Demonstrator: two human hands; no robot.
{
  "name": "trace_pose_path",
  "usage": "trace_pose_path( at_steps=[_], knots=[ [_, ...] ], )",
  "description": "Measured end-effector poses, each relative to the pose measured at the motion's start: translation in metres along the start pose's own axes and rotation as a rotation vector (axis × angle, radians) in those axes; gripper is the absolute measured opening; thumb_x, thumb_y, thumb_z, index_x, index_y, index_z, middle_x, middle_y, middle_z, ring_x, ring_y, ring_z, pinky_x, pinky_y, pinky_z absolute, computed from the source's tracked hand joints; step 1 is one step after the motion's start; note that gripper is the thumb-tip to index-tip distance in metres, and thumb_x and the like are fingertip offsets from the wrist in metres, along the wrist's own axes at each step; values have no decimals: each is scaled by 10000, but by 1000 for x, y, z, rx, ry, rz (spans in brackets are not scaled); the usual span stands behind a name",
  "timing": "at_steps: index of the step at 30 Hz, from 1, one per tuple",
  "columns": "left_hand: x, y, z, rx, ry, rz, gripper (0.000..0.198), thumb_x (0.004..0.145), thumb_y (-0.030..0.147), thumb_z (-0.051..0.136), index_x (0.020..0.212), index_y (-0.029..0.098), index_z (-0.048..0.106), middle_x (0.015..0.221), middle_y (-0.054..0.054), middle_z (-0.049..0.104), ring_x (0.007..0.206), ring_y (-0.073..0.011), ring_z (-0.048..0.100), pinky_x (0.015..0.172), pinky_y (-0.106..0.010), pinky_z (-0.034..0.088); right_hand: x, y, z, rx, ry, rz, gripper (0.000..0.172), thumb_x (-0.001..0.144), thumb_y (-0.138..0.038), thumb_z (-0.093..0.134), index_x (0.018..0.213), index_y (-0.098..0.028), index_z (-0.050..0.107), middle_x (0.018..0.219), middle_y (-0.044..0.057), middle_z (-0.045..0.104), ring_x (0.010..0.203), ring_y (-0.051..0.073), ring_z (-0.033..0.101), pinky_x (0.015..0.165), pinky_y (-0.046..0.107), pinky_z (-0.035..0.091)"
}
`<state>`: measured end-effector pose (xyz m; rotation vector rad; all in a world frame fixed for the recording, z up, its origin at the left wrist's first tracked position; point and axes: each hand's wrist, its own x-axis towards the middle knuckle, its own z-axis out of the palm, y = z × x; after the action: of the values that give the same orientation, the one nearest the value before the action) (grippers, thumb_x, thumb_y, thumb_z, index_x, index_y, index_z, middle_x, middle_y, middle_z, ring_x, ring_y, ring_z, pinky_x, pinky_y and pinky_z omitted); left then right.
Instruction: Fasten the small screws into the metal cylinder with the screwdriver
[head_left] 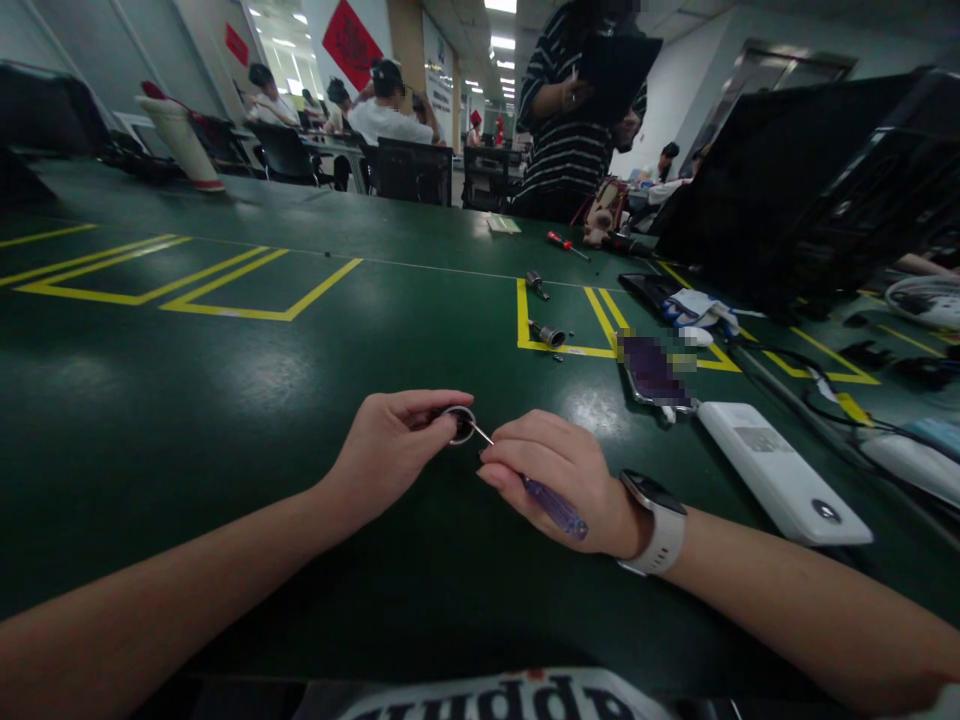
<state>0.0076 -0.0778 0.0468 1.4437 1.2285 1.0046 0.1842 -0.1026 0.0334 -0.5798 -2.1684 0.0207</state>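
Observation:
My left hand (397,440) pinches a small round part with a metal ring rim (459,425) between thumb and fingers; the rest of the part is hidden by the fingers. My right hand (555,480) is closed around a screwdriver with a clear purple handle (556,508). The screwdriver's thin shaft points left, and its tip meets the ring's opening. A tiny dark piece sits by the right fingertips, too small to name. Beyond the hands, a dark cylindrical metal part (547,334) and a second similar part (536,284) lie by the yellow tape.
To the right lie a phone (654,372), a white power bank (784,470), cables and a glove (701,310). A red screwdriver (568,245) lies farther back. A large black monitor (780,180) stands at right. A person in a striped shirt (574,130) stands across the green table (225,400).

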Motion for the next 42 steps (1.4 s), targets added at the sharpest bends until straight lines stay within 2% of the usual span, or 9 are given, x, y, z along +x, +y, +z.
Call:
trace_pose_path(
  at_steps=[8, 10, 13, 15, 19, 27, 34, 38, 42],
  knots=[
    [2, -1, 1, -13, -19, -20, 173, 680, 209, 650, 834, 183, 725, 774, -14, 730, 702, -161, 668, 682, -271, 549, 0, -2, -1, 81, 16, 48, 109, 872, -190, 522, 841, -140, 614, 754, 89, 676, 686, 157, 606, 642, 293, 501],
    [4, -1, -1, -14, -14, -30, 170, 690, 205, 646, 841, 177, 720, 798, -21, 727, 708, -160, 664, 677, -272, 547, 1, -1, -2, 228, 101, 232, 155, 876, -211, 514, 774, -160, 619, 712, 58, 661, 666, 144, 600, 639, 285, 493],
    [7, 0, -5, -79, 10, -59, 196, 678, 179, 658, 869, 167, 702, 863, -37, 721, 770, -173, 665, 718, -288, 544, 2, 8, -1, 540, 257, 671, 295, 884, -330, 494, 645, -184, 586, 607, 12, 601, 588, 123, 569, 563, 255, 464],
    [10, -1, -7, -164, 18, -79, 273, 646, 150, 685, 919, 166, 676, 938, -45, 713, 833, -180, 662, 766, -300, 538, 1, 17, 2, 744, 270, 911, 303, 840, -381, 549, 614, -180, 566, 569, -4, 574, 549, 113, 547, 519, 234, 433],
    [13, -5, -12, -272, 7, -111, 336, 602, 133, 725, 926, 156, 638, 1022, -62, 692, 891, -183, 655, 818, -313, 528, -3, 30, 8, 865, 226, 1103, 284, 762, -381, 634, 588, -170, 556, 515, -22, 544, 502, 95, 501, 476, 212, 366],
    [13, -8, -14, -278, -6, -146, 346, 619, 185, 744, 950, 163, 649, 938, -41, 692, 871, -182, 658, 807, -295, 520, -9, 32, 12, 857, 164, 1048, 277, 787, -380, 615, 614, -166, 578, 524, -31, 552, 502, 85, 505, 488, 206, 364],
    [12, -5, -12, -315, -5, -169, 353, 620, 157, 739, 960, 155, 645, 943, -41, 690, 848, -167, 658, 792, -277, 523, -9, 30, 8, 625, -1, 979, 304, 842, -421, 544, 679, -167, 577, 588, -16, 562, 549, 110, 522, 520, 235, 392],
    [12, -6, -12, -334, -2, -132, 334, 602, 146, 747, 917, 158, 637, 922, -33, 690, 830, -164, 656, 783, -283, 527, -6, 19, 5, 415, -96, 799, 285, 881, -362, 501, 685, -169, 575, 612, -11, 555, 568, 116, 524, 553, 253, 405],
    [13, -7, -11, -325, -1, -106, 289, 600, 151, 740, 869, 142, 635, 874, -33, 693, 804, -158, 652, 748, -269, 529, -10, 14, 10, 293, -17, 570, 248, 882, -275, 514, 665, -173, 577, 634, 1, 568, 629, 133, 555, 626, 284, 428]
  ],
)
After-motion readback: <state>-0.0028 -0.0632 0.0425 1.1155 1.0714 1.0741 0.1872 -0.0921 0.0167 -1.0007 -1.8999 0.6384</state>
